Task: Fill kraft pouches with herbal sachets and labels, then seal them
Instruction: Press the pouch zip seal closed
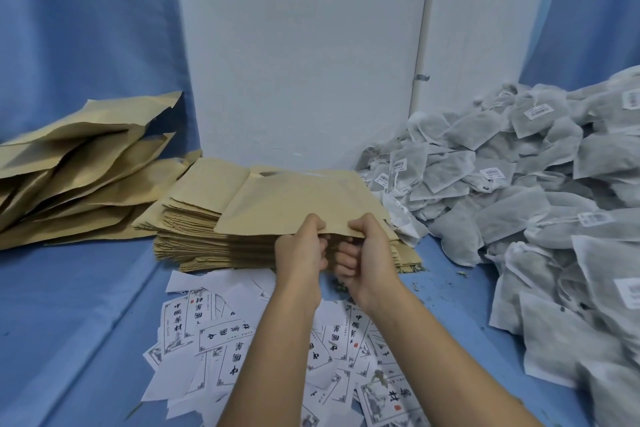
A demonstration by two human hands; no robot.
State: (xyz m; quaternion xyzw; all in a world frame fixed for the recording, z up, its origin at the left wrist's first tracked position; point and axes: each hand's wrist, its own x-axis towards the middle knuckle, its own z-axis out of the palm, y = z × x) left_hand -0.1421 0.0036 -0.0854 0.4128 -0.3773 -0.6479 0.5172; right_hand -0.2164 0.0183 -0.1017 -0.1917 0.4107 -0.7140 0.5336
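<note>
A flat kraft pouch (298, 201) lies tilted on top of a tall stack of empty kraft pouches (197, 222). My left hand (301, 253) and my right hand (363, 253) both pinch its near edge, thumbs on top and fingers curled underneath, close together. White printed labels (214, 336) lie scattered on the blue cloth below my forearms. A large heap of grey-white herbal sachets (519, 191) with small barcode stickers fills the right side.
A pile of bulging kraft pouches (79, 177) lies at the left. A white panel (304, 55) stands behind the stack, with blue cloth (69, 305) covering the surface and the walls. Bits of loose herb dot the cloth near the sachets.
</note>
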